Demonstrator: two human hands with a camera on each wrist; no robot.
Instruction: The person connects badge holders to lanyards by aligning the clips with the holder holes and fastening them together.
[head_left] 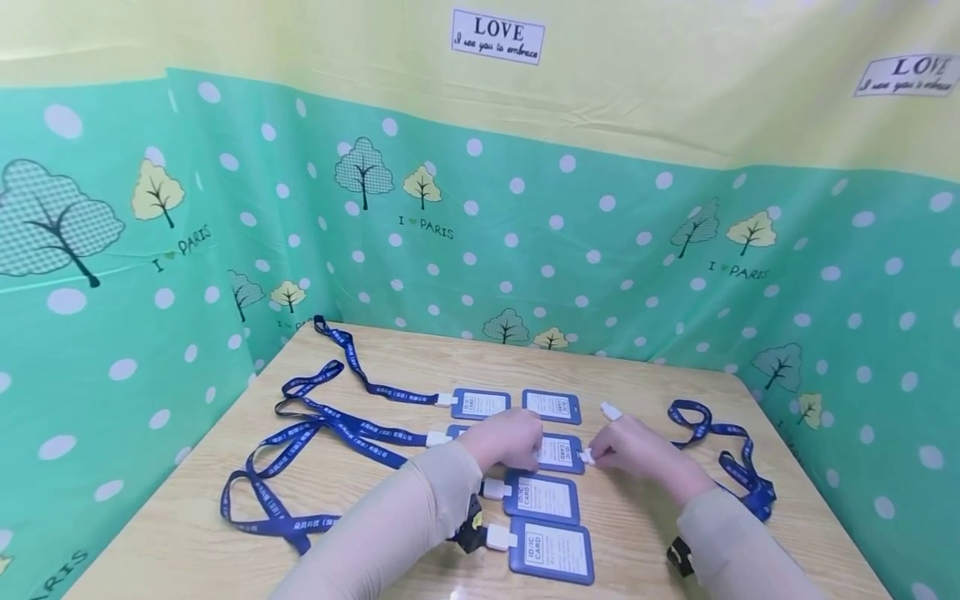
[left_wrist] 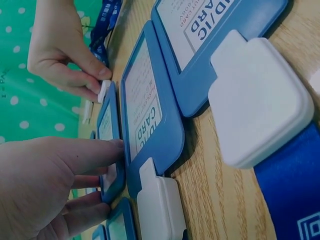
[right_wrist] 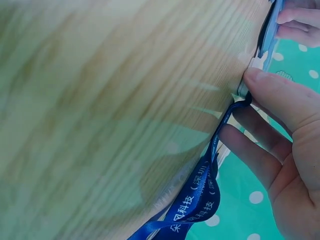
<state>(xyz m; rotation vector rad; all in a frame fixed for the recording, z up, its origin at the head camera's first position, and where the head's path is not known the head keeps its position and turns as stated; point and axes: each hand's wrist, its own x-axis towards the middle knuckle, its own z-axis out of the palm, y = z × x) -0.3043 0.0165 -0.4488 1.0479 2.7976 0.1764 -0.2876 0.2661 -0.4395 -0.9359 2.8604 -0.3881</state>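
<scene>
My left hand (head_left: 513,437) holds a blue ID card holder (head_left: 562,452) by its edges, fingers spread across its left part. In the left wrist view, the thumb and fingers of the left hand (left_wrist: 45,185) grip that holder (left_wrist: 116,120). Just right of it, my right hand (head_left: 637,446) pinches a small white plastic clip (head_left: 587,456) at the holder's slotted end. The right wrist view shows the thumb of the right hand (right_wrist: 295,130) on the clip, with a blue printed lanyard (right_wrist: 200,190) trailing from it. Whether clip and holder are joined, I cannot tell.
Card holders with lanyards, such as the nearest one (head_left: 551,550), lie in a column on the wooden table (head_left: 645,533). Another holder (head_left: 551,406) lies behind, with a white clip (head_left: 611,411) to its right. Blue lanyards (head_left: 277,467) spread left. A patterned curtain (head_left: 525,250) surrounds the table.
</scene>
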